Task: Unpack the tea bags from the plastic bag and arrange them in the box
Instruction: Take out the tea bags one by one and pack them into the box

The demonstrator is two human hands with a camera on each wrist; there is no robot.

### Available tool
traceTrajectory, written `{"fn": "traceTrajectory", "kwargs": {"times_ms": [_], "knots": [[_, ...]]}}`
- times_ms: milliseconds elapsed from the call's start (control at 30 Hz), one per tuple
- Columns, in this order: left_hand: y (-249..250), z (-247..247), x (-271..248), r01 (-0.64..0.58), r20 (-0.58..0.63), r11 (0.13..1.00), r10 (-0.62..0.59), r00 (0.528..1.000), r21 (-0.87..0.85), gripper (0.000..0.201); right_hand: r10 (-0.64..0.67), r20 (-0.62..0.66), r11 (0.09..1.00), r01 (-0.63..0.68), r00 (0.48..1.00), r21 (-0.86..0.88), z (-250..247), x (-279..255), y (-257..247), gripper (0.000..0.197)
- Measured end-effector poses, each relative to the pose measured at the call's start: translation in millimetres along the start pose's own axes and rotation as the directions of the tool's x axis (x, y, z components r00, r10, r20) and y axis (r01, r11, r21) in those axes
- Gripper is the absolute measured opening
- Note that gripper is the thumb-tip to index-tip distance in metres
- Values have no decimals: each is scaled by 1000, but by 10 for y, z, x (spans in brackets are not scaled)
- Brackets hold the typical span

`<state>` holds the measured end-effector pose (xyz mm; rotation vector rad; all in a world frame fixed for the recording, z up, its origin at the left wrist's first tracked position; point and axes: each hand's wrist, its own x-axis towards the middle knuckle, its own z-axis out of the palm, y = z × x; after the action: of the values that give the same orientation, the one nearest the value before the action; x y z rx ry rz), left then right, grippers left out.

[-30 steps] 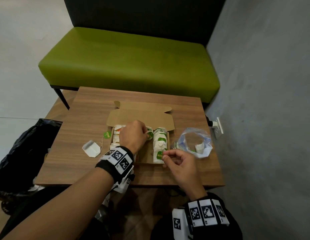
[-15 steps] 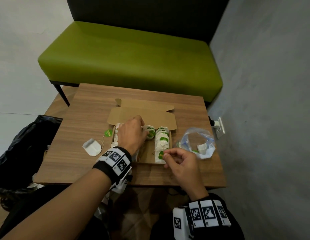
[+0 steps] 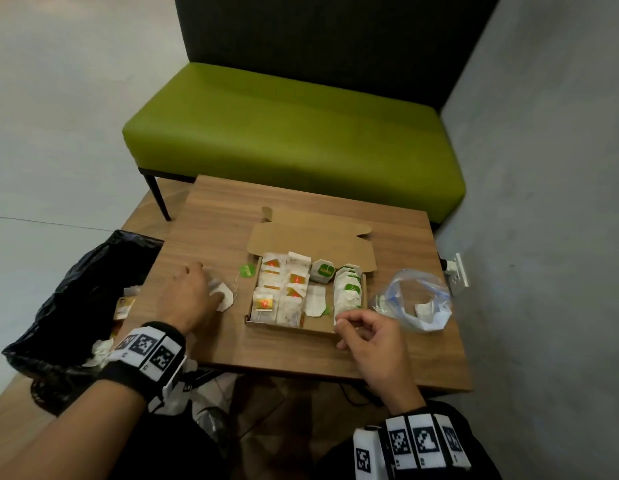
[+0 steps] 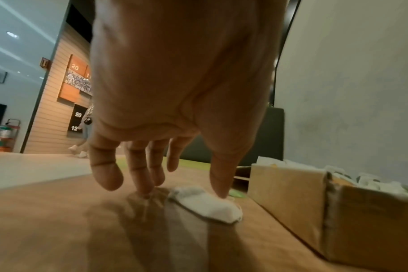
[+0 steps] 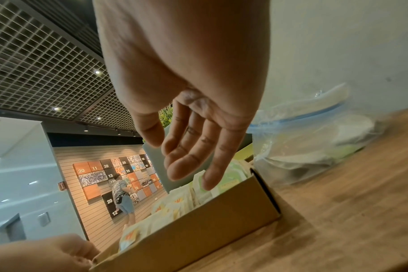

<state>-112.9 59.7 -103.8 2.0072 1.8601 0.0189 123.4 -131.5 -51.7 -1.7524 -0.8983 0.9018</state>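
An open cardboard box point(image 3: 290, 329) sits mid-table, holding rows of white tea bags point(image 3: 349, 289) with orange and green tags. A loose white tea bag point(image 3: 226, 296) lies on the table left of the box, its green tag point(image 3: 247, 270) beside it. My left hand point(image 3: 214, 297) is down on this tea bag point(image 4: 207, 204); the thumb touches it and the fingertips point(image 4: 144, 191) touch the table at its far side. My right hand point(image 3: 342, 323) hovers at the box's front right corner point(image 5: 256, 198), fingers point(image 5: 189, 165) relaxed and holding nothing. The clear plastic bag point(image 3: 415, 303) lies right of the box with tea bags inside.
A black rubbish bag point(image 3: 76, 289) stands against the table's left edge. A green bench point(image 3: 294, 133) is behind the table, a grey wall point(image 3: 543, 202) with a socket point(image 3: 458, 277) on the right. A person point(image 5: 122, 197) stands far off in the background.
My left hand has come out of the box and moved left onto the loose tea bag on the table. The right hand stays at the box's front right corner.
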Motion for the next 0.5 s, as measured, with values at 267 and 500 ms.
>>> {"fn": "traceTrajectory", "kwargs": {"times_ms": [267, 500], "knots": [[-106, 87, -41, 43, 4, 969, -43, 999, -244, 28, 4, 23, 998, -2, 1000, -60, 78, -83, -12, 8], [-120, -45, -254, 135, 125, 694, -65, 990, -707, 21, -13, 85, 995, 21, 996, -102, 211, -186, -103, 9]]}}
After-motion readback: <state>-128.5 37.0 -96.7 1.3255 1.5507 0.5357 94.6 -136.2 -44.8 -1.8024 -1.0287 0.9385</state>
